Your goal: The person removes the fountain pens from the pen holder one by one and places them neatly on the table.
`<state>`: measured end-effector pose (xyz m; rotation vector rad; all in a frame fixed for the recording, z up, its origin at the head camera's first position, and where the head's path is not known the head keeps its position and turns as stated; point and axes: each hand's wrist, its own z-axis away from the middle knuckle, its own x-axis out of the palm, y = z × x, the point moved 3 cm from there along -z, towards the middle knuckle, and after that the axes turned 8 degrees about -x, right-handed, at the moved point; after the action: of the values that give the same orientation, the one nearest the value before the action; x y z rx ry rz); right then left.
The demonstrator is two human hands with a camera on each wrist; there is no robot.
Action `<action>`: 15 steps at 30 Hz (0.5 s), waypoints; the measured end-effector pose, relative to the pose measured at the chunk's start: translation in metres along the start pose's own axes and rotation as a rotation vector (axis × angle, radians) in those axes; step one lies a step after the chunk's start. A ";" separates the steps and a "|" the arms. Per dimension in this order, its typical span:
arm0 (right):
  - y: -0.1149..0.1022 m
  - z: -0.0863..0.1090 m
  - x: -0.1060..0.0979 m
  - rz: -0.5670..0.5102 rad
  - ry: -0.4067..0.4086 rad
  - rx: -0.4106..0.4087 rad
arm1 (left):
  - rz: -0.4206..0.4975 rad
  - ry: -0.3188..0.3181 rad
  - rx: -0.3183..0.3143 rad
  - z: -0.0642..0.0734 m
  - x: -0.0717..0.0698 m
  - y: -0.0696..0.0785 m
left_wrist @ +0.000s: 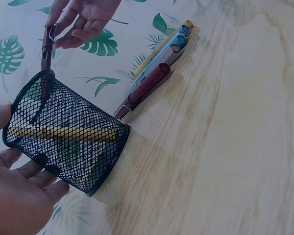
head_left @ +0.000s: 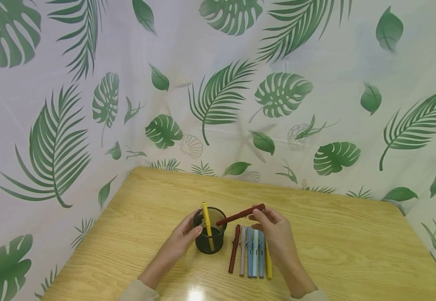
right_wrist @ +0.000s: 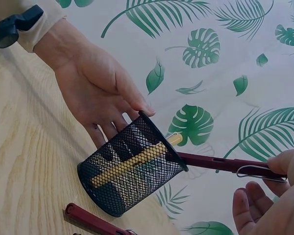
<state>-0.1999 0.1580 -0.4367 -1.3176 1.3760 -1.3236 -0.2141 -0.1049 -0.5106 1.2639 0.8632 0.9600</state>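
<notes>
A black mesh pen holder [head_left: 216, 243] stands on the table with a yellow pen [head_left: 206, 217] leaning inside it. Around its left side curls my left hand [head_left: 176, 243], thumb near the rim and fingers along the mesh in the left wrist view. My right hand [head_left: 281, 238] pinches a dark red pen [head_left: 240, 215] near its clip end. That pen slants down to the left, its far end at the holder's mouth; the right wrist view shows the tip just inside the rim [right_wrist: 182, 164].
Right of the holder lies a row of pens: another dark red pen [head_left: 234, 249], a greyish-pink pen [head_left: 242, 251], several blue ones [head_left: 255, 255] and a yellow one [head_left: 269, 265]. Behind the wooden table [head_left: 158, 184] hangs a leaf-print cloth [head_left: 225, 150].
</notes>
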 end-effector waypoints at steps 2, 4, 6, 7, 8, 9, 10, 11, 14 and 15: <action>-0.001 0.000 -0.001 0.001 0.002 0.005 | -0.001 0.002 -0.002 0.000 0.000 0.000; -0.002 0.000 -0.002 -0.010 0.003 0.008 | -0.003 0.003 -0.004 0.000 0.000 0.000; -0.004 0.000 -0.003 -0.026 0.009 0.007 | -0.006 0.004 -0.005 0.000 0.000 -0.001; -0.005 -0.001 -0.004 -0.032 0.012 0.007 | -0.007 0.004 -0.005 0.000 0.000 -0.001; -0.006 -0.001 -0.005 -0.043 0.017 0.005 | -0.006 0.004 -0.007 0.000 0.000 -0.001; -0.006 -0.002 -0.005 -0.053 0.021 0.002 | -0.006 0.004 -0.007 0.000 0.000 -0.001; -0.007 -0.002 -0.006 -0.058 0.024 0.000 | -0.007 0.005 -0.006 0.000 0.000 -0.001; -0.008 -0.002 -0.007 -0.062 0.029 0.002 | -0.007 0.006 -0.005 0.000 0.000 -0.001; -0.009 -0.003 -0.011 -0.060 0.037 0.013 | -0.008 0.008 -0.005 0.000 -0.001 -0.001; -0.010 -0.003 -0.013 -0.057 0.039 0.018 | -0.009 0.008 -0.004 -0.001 0.000 -0.001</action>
<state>-0.1999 0.1723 -0.4281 -1.3342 1.3587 -1.4031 -0.2147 -0.1052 -0.5113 1.2524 0.8721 0.9592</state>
